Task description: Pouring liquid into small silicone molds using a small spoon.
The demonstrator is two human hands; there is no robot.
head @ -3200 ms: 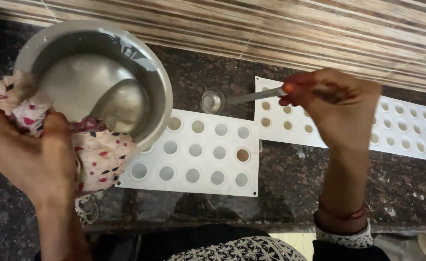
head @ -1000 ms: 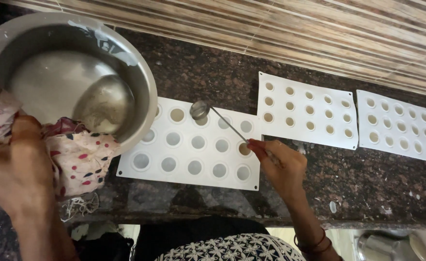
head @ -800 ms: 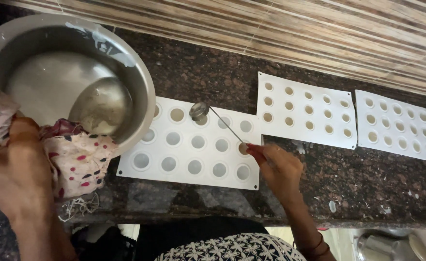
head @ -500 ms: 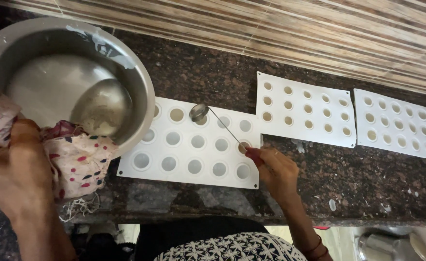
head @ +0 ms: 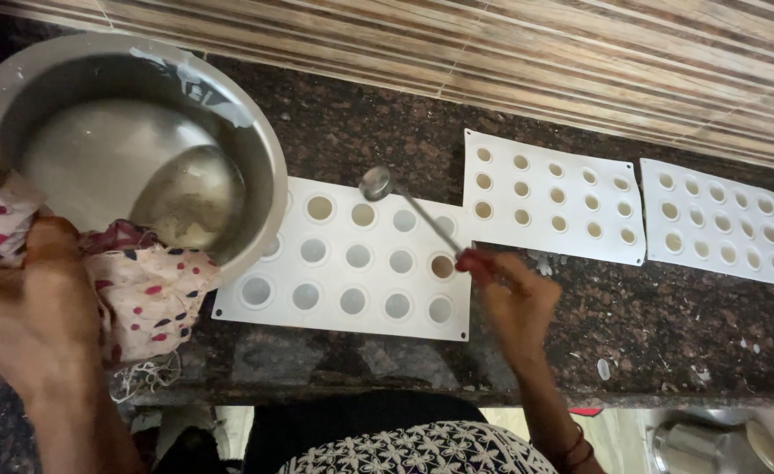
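Tilting a steel bowl (head: 132, 149) with a cloth-wrapped left hand (head: 31, 307), the right hand (head: 514, 303) pinches a small ladle (head: 404, 206) above the nearest white mould (head: 352, 312); few cavities look filled, most empty.

left hand (head: 31, 307) is clenched low at the left, forearm running down; right hand (head: 514, 298) is pinched shut, wrist bent upward.
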